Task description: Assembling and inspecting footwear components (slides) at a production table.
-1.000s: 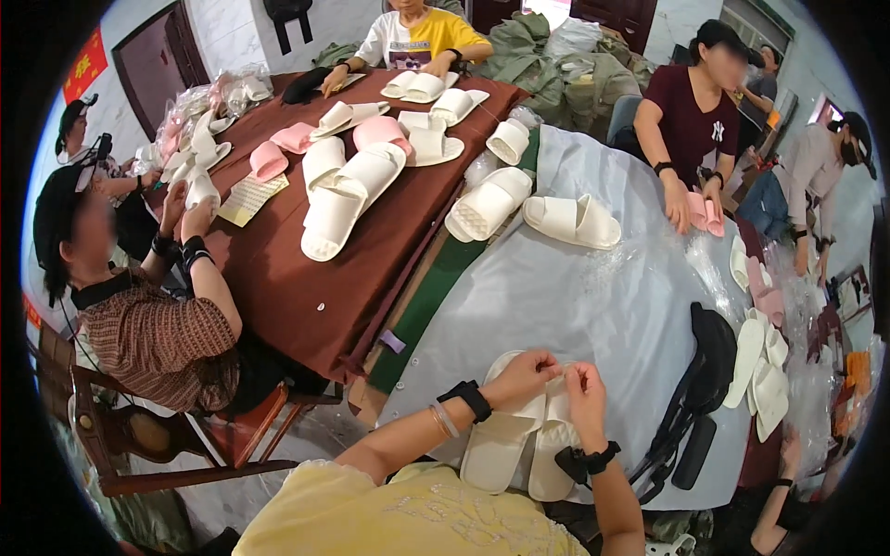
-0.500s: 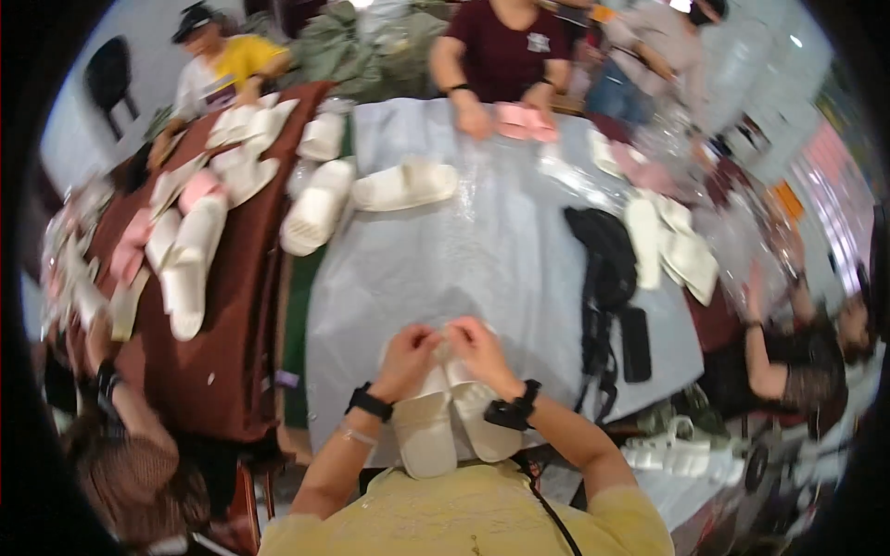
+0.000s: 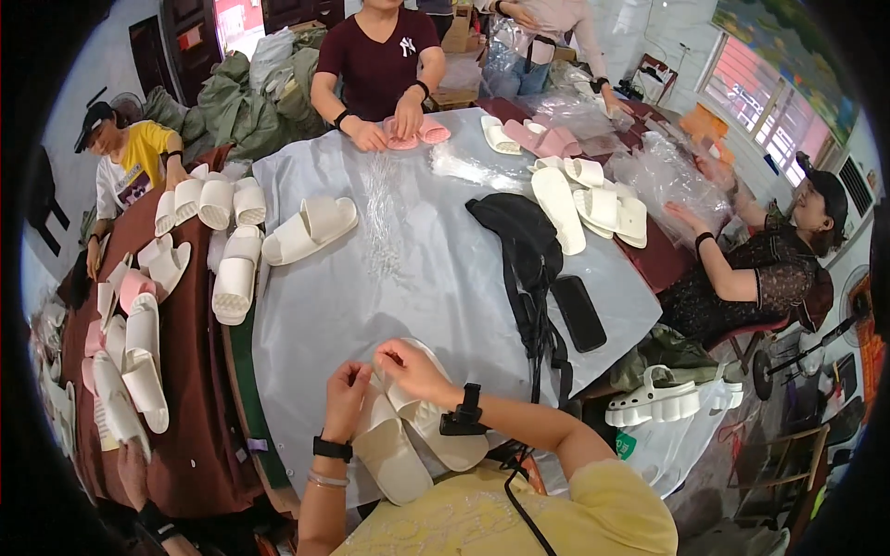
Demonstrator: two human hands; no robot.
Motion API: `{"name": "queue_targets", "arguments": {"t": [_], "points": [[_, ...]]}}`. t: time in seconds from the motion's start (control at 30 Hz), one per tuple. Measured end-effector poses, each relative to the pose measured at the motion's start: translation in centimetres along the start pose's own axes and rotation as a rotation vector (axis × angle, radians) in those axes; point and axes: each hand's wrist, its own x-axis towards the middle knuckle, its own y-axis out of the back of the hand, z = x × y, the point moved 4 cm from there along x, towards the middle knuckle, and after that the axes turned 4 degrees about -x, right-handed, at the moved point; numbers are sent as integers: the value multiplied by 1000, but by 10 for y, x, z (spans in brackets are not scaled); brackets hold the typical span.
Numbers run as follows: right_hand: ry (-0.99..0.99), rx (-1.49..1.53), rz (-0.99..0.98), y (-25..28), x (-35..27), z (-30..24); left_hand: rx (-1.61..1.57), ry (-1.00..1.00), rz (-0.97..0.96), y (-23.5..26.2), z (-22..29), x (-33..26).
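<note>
A pair of cream slippers lies on the grey table cover in front of me, the left slipper (image 3: pixel 393 456) and the right slipper (image 3: pixel 447 434) side by side. Over their far ends, my left hand (image 3: pixel 347 397) is closed in a pinch. Just right of it, my right hand (image 3: pixel 411 372) also pinches, fingertips near the left ones. What either hand holds, if anything, is too small to make out. My fingers partly hide the left slipper's far end. Both wrists wear black bands.
Left on the cover lies a cream slipper (image 3: pixel 310 230). A black bag (image 3: pixel 514 236) and dark phone (image 3: pixel 578 313) are to the right, near more slippers (image 3: pixel 558 208). A brown-covered table (image 3: pixel 209 445) with slippers adjoins on the left. Across, a person (image 3: pixel 380 65) handles pink slippers (image 3: pixel 433 131).
The view has turned, so the table and my hands appear farther left. My fingertips are slightly farther apart, still pinched above the slippers. The slippers stay in front of me.
</note>
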Motion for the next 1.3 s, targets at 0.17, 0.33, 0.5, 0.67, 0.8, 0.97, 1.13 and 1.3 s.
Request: {"name": "queue_targets", "arguments": {"t": [0.17, 0.33, 0.5, 0.67, 0.8, 0.97, 1.13, 1.3], "points": [[-27, -11, -89, -4, 0, -5, -24, 9, -1, 5, -7, 2], [34, -25, -49, -2, 3, -3, -29, -13, 3, 2, -5, 4], [-70, 7, -22, -1, 2, -3, -55, 21, 27, 3, -7, 2], [84, -103, -90, -5, 1, -9, -59, 28, 11, 5, -7, 0], [-38, 0, -34, -2, 1, -4, -32, -5, 35, 3, -5, 0], [0, -73, -62, -3, 0, -12, -26, -13, 31, 5, -5, 1], [72, -32, -21, -5, 1, -2, -54, 12, 15, 6, -8, 1], [23, -10, -12, -4, -1, -4, -38, 25, 13, 5, -4, -1]]}}
